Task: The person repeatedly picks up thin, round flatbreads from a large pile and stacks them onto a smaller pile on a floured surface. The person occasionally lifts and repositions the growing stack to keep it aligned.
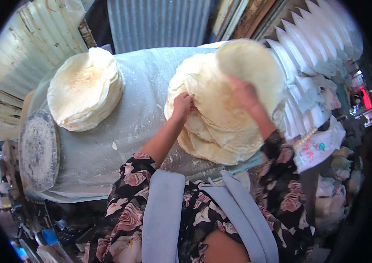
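Thin round flatbread sheets (225,131) lie in a wide, overlapping heap on the plastic-covered table (140,98). At the heap's left side my left hand (183,104) pinches the edge of a sheet between its fingers. My right hand (243,92), blurred, is over the right part of the heap, next to a blurred round sheet (250,60) at the upper right; whether its fingers grip that sheet I cannot tell. A neater, taller stack of the same round sheets (82,88) stands on the table's left part.
At the table's left end lies a round board (39,150) dusted with white powder. Filled white plastic bags (317,42) stand in rows at the right, above a printed plastic bag (320,144). Corrugated metal sheeting (159,26) borders the far side.
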### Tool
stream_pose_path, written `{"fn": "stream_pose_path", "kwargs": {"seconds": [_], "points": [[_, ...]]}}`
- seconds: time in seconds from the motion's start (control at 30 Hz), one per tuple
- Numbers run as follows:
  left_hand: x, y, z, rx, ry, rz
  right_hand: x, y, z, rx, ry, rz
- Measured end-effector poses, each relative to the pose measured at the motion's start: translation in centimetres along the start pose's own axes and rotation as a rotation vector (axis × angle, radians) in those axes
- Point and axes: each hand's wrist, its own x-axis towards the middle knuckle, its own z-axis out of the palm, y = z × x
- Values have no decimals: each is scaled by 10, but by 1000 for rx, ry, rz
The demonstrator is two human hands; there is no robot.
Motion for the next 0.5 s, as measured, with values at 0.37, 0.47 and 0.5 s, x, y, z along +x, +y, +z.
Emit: {"fn": "stream_pose_path", "kwargs": {"seconds": [0.37, 0.47, 0.5], "points": [[-6, -5, 1, -477, -57, -89, -1, -15, 62, 660, -204, 137], [-10, -1, 5, -529, -43, -108, -2, -9, 65, 739, -221, 169], [-14, 4, 9, -499, -48, -113, -4, -8, 66, 752, -220, 182]]}}
